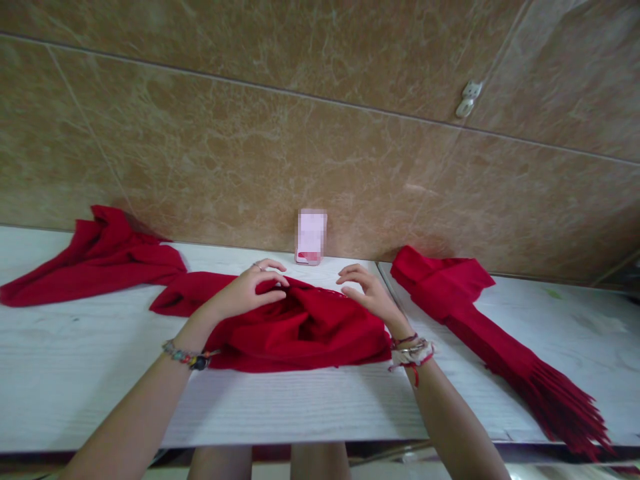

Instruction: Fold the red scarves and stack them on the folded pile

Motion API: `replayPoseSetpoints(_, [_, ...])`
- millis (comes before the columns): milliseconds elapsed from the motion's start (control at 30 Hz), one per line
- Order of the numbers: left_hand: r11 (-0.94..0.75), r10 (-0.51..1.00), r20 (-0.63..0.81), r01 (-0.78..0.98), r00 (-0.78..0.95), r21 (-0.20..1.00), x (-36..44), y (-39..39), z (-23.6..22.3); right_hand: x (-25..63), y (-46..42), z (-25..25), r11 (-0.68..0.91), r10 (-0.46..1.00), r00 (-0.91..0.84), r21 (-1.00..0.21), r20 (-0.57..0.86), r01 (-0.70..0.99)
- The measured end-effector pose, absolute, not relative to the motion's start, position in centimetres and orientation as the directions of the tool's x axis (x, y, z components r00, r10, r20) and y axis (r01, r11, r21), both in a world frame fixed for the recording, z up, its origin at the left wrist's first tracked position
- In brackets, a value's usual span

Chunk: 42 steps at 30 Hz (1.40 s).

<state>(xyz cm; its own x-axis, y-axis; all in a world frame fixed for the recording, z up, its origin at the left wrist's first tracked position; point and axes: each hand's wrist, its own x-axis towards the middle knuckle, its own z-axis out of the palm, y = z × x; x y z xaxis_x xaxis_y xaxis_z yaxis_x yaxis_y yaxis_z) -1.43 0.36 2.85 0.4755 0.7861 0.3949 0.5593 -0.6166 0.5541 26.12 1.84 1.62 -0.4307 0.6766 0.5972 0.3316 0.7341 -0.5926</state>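
A bunched red cloth (pixel 305 337) lies in loose folds on the white table; its exact kind is unclear. My left hand (pixel 255 288) is over its upper left part, fingers apart and slightly curled, holding nothing. Over the upper right part, my right hand (pixel 369 293) is also open, with its fingers pointing inward. Whether either hand touches the cloth is hard to tell. To the right lies a folded red scarf (pixel 475 327), its fringe reaching the front edge. Another crumpled red cloth (pixel 120 257) sits at the left.
A phone (pixel 311 237) with a blurred-out screen leans against the brown tiled wall (pixel 225 153) behind the table. The white table (pixel 280 407) has a wood-grain top and a seam right of centre. A small white cat-shaped hook (pixel 469 100) is fixed to the wall.
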Motion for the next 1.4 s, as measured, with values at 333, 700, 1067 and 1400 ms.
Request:
replayPoseSetpoints(333, [-0.674,0.738,0.207,0.696,0.642,0.246,0.8,-0.9,1.5,24.8,0.7,1.2,0.774,0.629,-0.694,-0.365,0.349,0.518])
replayPoseSetpoints(700, [-0.706,0.694,0.390,0.680,0.606,0.198,1.1,-0.6,1.4,23.4,0.4,-0.3,0.832,0.548,-0.662,-0.253,0.511,0.494])
replayPoseSetpoints(1067, [-0.500,0.518,0.855,0.814,0.009,0.295,-3.6,0.0,4.1,26.9,2.0,1.9,0.643,0.499,0.087,-0.436,0.862,0.629])
replayPoseSetpoints(1400, [-0.690,0.654,0.672,0.640,0.349,0.339,-5.7,0.1,4.6,29.3,3.5,1.8,0.648,0.740,-0.304,-0.513,0.600,0.564])
